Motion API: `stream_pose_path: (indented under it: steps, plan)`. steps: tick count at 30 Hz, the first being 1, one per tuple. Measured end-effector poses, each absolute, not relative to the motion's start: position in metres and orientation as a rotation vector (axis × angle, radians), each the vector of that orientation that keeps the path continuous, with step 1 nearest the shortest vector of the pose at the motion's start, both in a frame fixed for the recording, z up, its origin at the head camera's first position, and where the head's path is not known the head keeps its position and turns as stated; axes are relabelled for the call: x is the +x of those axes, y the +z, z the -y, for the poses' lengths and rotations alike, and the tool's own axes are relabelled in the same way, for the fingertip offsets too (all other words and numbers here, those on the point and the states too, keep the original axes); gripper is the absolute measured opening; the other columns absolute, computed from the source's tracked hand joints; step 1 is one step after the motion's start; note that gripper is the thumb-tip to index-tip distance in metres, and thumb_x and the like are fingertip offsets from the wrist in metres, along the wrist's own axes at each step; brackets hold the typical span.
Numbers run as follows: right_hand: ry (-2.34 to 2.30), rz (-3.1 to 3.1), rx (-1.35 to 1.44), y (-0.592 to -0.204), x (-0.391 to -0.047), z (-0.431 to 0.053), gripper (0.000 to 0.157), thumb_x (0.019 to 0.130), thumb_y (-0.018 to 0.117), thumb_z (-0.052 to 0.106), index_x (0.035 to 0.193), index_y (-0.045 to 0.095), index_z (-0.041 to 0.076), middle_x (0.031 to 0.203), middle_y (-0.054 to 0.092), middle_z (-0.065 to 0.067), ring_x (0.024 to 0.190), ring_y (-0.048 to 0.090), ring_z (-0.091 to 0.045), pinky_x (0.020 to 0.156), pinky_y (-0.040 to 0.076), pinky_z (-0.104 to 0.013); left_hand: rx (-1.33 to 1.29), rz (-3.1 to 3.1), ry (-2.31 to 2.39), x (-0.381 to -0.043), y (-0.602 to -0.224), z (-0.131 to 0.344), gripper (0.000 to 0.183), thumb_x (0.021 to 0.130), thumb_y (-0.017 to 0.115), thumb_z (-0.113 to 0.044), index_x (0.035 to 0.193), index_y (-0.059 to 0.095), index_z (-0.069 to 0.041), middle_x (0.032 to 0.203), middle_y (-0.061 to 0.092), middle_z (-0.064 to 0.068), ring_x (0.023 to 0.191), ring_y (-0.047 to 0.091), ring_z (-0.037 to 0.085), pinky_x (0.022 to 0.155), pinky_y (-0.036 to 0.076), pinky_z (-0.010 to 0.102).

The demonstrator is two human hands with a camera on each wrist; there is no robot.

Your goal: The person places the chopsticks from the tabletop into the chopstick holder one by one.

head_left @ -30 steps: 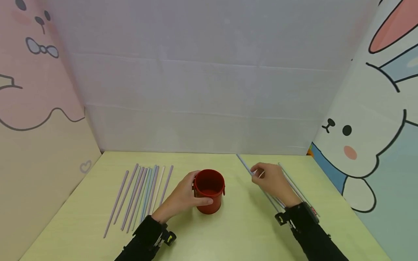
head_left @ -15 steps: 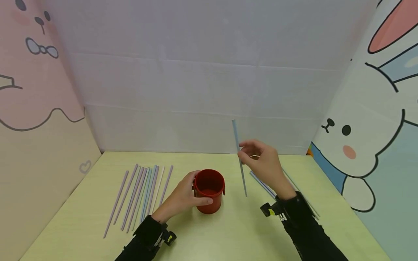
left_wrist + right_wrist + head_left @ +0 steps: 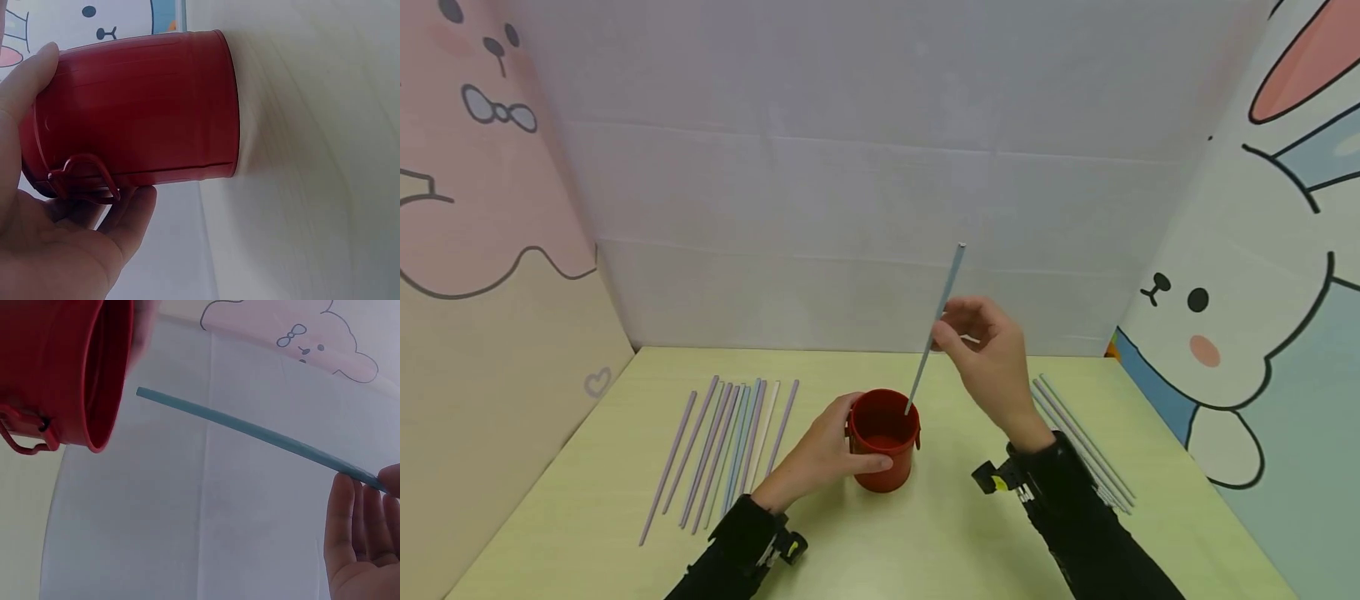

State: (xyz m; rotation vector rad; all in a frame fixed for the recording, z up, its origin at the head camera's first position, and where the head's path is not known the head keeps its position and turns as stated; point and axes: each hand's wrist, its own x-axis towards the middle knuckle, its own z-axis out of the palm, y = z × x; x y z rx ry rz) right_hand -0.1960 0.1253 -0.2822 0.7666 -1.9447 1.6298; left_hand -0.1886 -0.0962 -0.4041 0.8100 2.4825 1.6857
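My left hand [image 3: 831, 450] grips a small red metal bucket [image 3: 891, 477] that stands upright on the table, thumb across the front and fingers behind. In the left wrist view the bucket [image 3: 144, 112] shows a wire handle loop on its side, and its base is on the table. My right hand [image 3: 988, 358] pinches a thin blue stick [image 3: 947, 287] between thumb and fingers, tilted above the bucket. In the right wrist view the lower end of the stick [image 3: 250, 428] is just outside the bucket's mouth [image 3: 106, 375], with a gap between them.
A row of thin purple, blue and white sticks [image 3: 722, 450] lies on the table at the left. Several more sticks [image 3: 1086, 442] lie on the right, partly behind the right forearm. A pale wall [image 3: 880, 208] closes the back, with cartoon-printed panels at both sides.
My right hand has lifted the blue stick off the right-hand group and carried it left and up to the bucket, tilting its lower end toward the mouth. My left hand stays on the bucket.
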Motion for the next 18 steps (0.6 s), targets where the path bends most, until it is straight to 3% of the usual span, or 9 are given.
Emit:
stream_pose_path:
  steps: [7,18]
  plan:
    - [1.627,2.026,0.758,-0.31,-0.198,-0.11,0.021,0.088,0.062,-0.007,0.107,0.055,-0.007,0.09,0.063,-0.021,0.077,0.063,-0.033,0.069,0.057,-0.032,0.815,-2.511,1.654,-0.201,-0.426,0.096,0.082,0.073,0.084,-0.032,0.138,0.038,-0.013,0.13,0.048,0.0,0.115,0.046,0.016,0.087,0.049,0.038]
    - [1.515,2.167,0.667,-0.338,-0.197,-0.094,0.018,0.087,0.065,-0.002,0.104,0.059,-0.002,0.088,0.064,-0.015,0.078,0.063,-0.028,0.07,0.057,-0.032,0.844,-2.481,1.669,-0.187,-0.403,0.096,0.077,0.075,0.083,-0.023,0.136,0.039,-0.005,0.131,0.048,0.012,0.115,0.048,0.026,0.087,0.049,0.041]
